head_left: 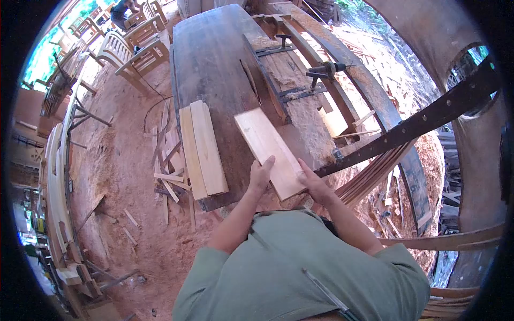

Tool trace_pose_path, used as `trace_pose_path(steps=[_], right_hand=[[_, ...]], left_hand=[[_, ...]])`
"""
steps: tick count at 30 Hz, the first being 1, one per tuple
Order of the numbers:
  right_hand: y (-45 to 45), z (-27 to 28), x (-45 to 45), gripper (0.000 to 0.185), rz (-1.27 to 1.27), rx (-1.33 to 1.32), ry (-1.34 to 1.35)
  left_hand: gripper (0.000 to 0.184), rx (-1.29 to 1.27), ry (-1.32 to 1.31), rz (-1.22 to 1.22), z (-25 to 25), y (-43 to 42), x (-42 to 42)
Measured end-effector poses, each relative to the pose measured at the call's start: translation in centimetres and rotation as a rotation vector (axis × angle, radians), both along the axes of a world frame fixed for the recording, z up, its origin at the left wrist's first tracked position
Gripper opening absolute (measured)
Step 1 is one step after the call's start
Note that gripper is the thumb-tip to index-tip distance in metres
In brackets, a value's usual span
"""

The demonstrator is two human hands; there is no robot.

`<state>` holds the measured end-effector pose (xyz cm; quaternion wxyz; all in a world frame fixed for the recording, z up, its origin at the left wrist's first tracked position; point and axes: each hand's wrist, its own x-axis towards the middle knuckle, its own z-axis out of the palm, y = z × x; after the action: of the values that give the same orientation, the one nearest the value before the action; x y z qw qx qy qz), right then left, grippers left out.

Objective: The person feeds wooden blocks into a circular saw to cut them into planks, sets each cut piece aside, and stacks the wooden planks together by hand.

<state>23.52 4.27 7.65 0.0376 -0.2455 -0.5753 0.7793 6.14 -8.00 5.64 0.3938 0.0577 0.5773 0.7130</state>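
Observation:
A thick, pale wooden board (pixel 266 147) is held in front of my body, tilted with its far end toward the upper left. My left hand (pixel 262 174) grips its left edge, the thumb lying on the top face. On the other side my right hand (pixel 315 183) clasps the right edge near the close end. The fingers beneath the board are hidden. Two more wooden boards (pixel 204 152) lie side by side on the dark worktable (pixel 214 59), left of the one in my hands.
A slotted machine bed with black clamps (pixel 318 71) adjoins the worktable on the right. A dark riveted belt or bar (pixel 412 125) slants in from the right. Wood offcuts (pixel 172 184) litter the sawdust-covered floor. Wooden chairs (pixel 140 53) and another person (pixel 122 12) are at the upper left.

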Motion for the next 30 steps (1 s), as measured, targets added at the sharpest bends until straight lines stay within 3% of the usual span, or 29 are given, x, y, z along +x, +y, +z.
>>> trace_pose_path(steps=[3, 5, 7, 8, 9, 10, 12, 14, 16, 18, 20, 24, 27, 30], right_hand=[[-1.6, 0.0, -0.8, 0.077, 0.020, 0.089, 0.015], [-1.7, -0.8, -1.2, 0.076, -0.018, 0.019, 0.083], [-0.7, -1.1, -1.9, 0.074, 0.025, 0.268, 0.051], [-0.2, -1.3, -2.1, 0.074, 0.032, 0.268, 0.041], [0.5, -1.4, -2.5, 0.072, 0.014, 0.602, -0.204], [1.0, -1.4, -2.6, 0.070, -0.003, 0.933, -0.451], [1.5, -0.7, -2.3, 0.075, 0.032, 1.006, -0.440], [1.5, 0.4, -2.1, 0.081, 0.061, 1.083, -0.424], [0.9, 2.8, -2.1, 0.083, 0.485, 1.208, -0.631], [1.6, 0.1, -1.4, 0.084, 0.448, 1.271, -0.528], [2.3, -1.4, -1.4, 0.085, 0.413, 1.335, -0.423], [2.6, -1.3, -2.2, 0.087, 0.446, 1.362, -0.432], [2.5, 0.0, -3.3, 0.088, 0.481, 1.345, -0.488], [2.8, 1.1, -4.8, 0.088, 0.537, 1.326, -0.572]], left_hand=[[0.042, 0.016, -0.030, 0.007, -1.3, 0.2, -0.3], [0.040, -0.022, 0.121, 0.016, -3.7, 0.7, -1.1], [0.047, -0.071, 0.094, -0.027, -3.6, 2.3, -2.4], [0.050, -0.367, 0.322, -0.121, -4.8, 3.5, -3.4], [0.053, -0.659, 0.553, -0.215, -5.5, 4.2, -4.0], [0.053, -0.656, 0.543, -0.211, -4.0, 4.0, -3.9], [0.055, -0.730, 1.051, -0.258, -1.6, 3.1, -3.8], [0.052, -0.594, 0.942, -0.271, -3.7, 3.1, -4.3], [0.049, -0.457, 0.834, -0.283, -4.0, 3.0, -4.5], [0.050, -0.497, 0.910, -0.550, -3.8, 2.9, -4.7], [0.050, -0.507, 0.953, -0.561, -6.3, 3.7, -5.2], [0.050, -0.491, 0.975, -0.577, -5.4, 3.7, -5.9], [0.045, -0.413, 1.076, -0.435, -10.4, 4.9, -6.9], [0.045, -0.496, 1.036, -0.565, -5.3, 4.5, -7.7]])
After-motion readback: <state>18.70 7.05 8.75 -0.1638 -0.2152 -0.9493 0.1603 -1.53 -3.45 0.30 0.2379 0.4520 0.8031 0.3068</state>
